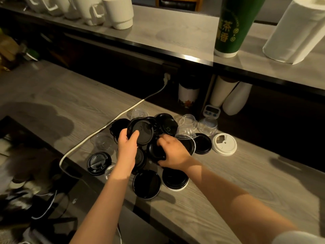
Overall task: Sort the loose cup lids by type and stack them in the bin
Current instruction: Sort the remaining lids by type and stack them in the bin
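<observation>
A heap of loose cup lids lies on the grey wooden counter point(246, 182). My left hand point(127, 146) grips a flat black lid point(143, 132), tilted up above the heap. My right hand point(173, 152) curls round another black lid point(154, 151) lower in the heap. More black lids lie around: one point(146, 184) near the front edge, one point(175, 178) beside it with a white rim under it, one point(98, 162) at the left. A white lid point(224, 144) sits at the right. Several clear dome lids point(207, 125) lie at the back. No bin shows.
A white cable point(105, 126) runs from a wall plug across the counter to the left edge. A small timer point(211, 111) and white cup stacks point(228, 95) stand under the upper shelf. A green cup point(232, 27), paper roll point(297, 30) and white mugs point(116, 11) stand above.
</observation>
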{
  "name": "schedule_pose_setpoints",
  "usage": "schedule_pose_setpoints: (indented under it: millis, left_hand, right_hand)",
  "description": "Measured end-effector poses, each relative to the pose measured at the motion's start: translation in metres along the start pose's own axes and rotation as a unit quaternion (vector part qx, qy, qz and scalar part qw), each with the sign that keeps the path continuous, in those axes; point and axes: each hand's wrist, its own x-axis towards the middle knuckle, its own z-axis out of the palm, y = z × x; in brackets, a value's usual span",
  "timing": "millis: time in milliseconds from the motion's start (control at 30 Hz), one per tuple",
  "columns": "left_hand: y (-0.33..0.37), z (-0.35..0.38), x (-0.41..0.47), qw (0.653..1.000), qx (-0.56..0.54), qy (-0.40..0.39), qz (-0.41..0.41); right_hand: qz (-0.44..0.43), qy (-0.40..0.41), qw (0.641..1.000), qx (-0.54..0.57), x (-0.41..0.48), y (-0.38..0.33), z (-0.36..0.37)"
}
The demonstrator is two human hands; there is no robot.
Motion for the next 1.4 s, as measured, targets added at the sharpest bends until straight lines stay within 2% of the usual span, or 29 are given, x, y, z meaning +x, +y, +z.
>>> schedule_pose_setpoints:
  millis: [67, 133, 400, 667, 800, 1067, 1267, 1400]
  left_hand:
    - [0.003, 0.0, -0.002, 1.0, 0.0, 0.003, -0.004]
    - [0.008, 0.004, -0.007, 1.0, 0.009, 0.001, 0.01]
    - [0.015, 0.053, -0.043, 0.995, 0.039, -0.067, 0.056]
    - [0.013, 0.145, -0.106, 0.977, 0.043, -0.189, 0.086]
    - [0.01, 0.2, -0.148, 0.964, 0.035, -0.244, 0.096]
    - [-0.008, 0.293, -0.252, 0.924, 0.05, -0.365, 0.097]
    - [-0.02, 0.347, -0.319, 0.904, 0.066, -0.412, 0.09]
    - [-0.028, 0.38, -0.354, 0.899, 0.077, -0.42, 0.101]
  right_hand:
    - [0.033, 0.046, 0.993, 0.1, -0.011, 0.006, -0.009]
    - [0.058, 0.085, 0.984, 0.147, -0.024, 0.012, -0.019]
    - [0.156, 0.251, 0.937, 0.185, -0.09, 0.036, -0.066]
    - [0.237, 0.36, 0.885, 0.175, -0.202, 0.063, -0.106]
    - [0.274, 0.382, 0.871, 0.14, -0.267, 0.077, -0.126]
    - [0.316, 0.466, 0.819, 0.108, -0.405, 0.103, -0.154]
    - [0.343, 0.521, 0.775, 0.105, -0.498, 0.127, -0.173]
    - [0.4, 0.526, 0.745, 0.091, -0.554, 0.162, -0.18]
